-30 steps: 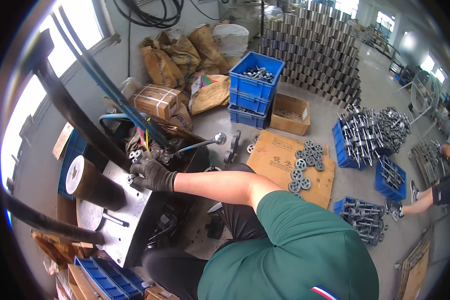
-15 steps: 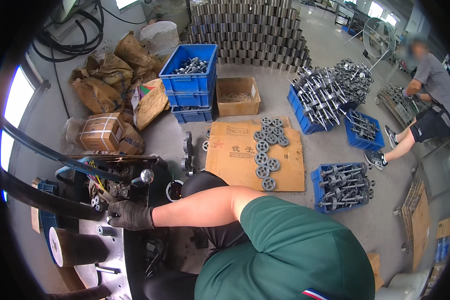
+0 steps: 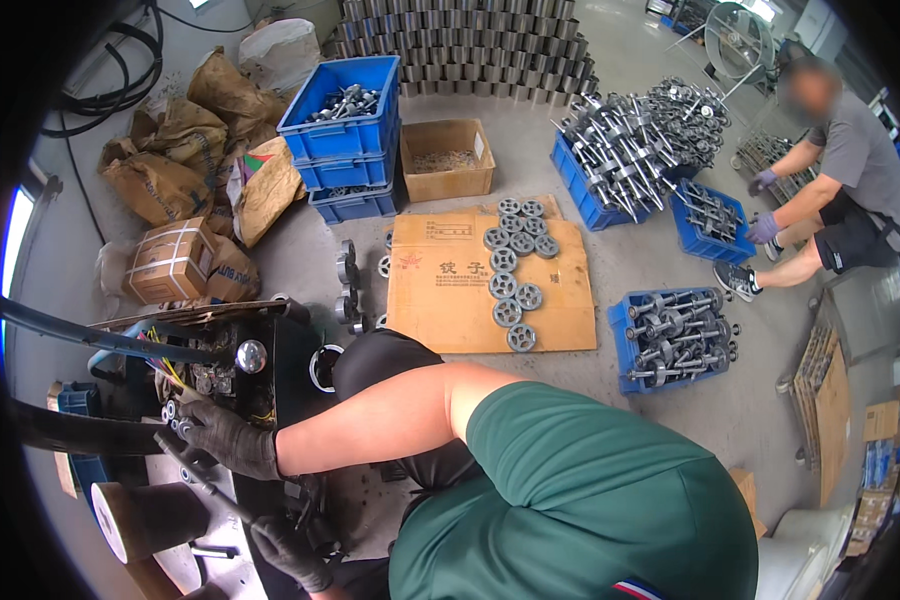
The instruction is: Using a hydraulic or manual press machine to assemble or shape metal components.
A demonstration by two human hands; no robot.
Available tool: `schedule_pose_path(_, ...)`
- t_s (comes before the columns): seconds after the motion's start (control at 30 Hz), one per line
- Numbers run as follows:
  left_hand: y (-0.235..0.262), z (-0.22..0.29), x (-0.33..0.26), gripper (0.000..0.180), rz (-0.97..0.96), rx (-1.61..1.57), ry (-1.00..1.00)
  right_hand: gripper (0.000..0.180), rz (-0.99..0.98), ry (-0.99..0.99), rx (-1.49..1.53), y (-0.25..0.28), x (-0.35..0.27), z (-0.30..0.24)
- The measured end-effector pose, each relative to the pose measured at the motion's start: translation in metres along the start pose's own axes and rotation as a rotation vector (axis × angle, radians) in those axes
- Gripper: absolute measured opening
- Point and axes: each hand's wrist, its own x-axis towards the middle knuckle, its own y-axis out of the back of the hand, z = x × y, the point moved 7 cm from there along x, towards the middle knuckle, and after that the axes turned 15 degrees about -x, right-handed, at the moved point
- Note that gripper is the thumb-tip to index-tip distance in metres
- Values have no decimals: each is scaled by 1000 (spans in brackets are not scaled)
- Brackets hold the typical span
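In a dark glove, my right hand (image 3: 232,440) reaches across the metal bench (image 3: 240,492), its curled fingertips at a cluster of small ring-shaped bearings (image 3: 173,413). One bearing appears pinched there, though the fingers partly hide it. My left hand (image 3: 290,552), gloved too, is low over the bench edge, closed round the end of a dark rod (image 3: 210,482). The rod slants up and left, its far tip close to the bearings. Another small bearing (image 3: 185,475) shows behind the rod. A thick dark cylinder with a pale end (image 3: 148,520) lies beside it.
A ball-topped lever (image 3: 251,356) rises by the machine. Spoked wheels (image 3: 503,287) lie on flat cardboard (image 3: 435,310). Blue crates (image 3: 338,145) are stacked behind; another crate of shafts (image 3: 625,375) stands right. A co-worker (image 3: 865,150) bends over a blue crate (image 3: 705,240).
My left hand has come into view with the dark rod. The right hand has reached toward the bearings. The co-worker's one hand has moved to the crate; the view has shifted slightly.
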Motion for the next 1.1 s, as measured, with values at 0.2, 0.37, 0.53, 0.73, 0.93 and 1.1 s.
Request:
schedule_pose_path(0.2, -39, -62, -14, 24, -21, -228, 124, 28, 147, 40, -279, 33, 3, 1)
schedule_pose_path(0.37, -40, -68, -6, 23, 15, -116, 152, 27, 145, 72, -308, 46, 10, -3)
schedule_pose_path(0.53, -45, -76, 3, 22, -51, -133, 122, 40, 215, 524, -839, 44, -23, -49)
schedule_pose_path(0.73, -34, -98, 10, 20, -120, -227, 19, 28, -353, -408, -812, 41, -39, 8)
schedule_pose_path(0.93, -70, -112, 2, 36, -406, 426, -98, 43, -796, -272, -1505, 113, -28, -13)
schedule_pose_path(1.1, -57, -155, 1, 27, -577, 819, 275, 45, -787, -210, -2133, 248, -25, -102)
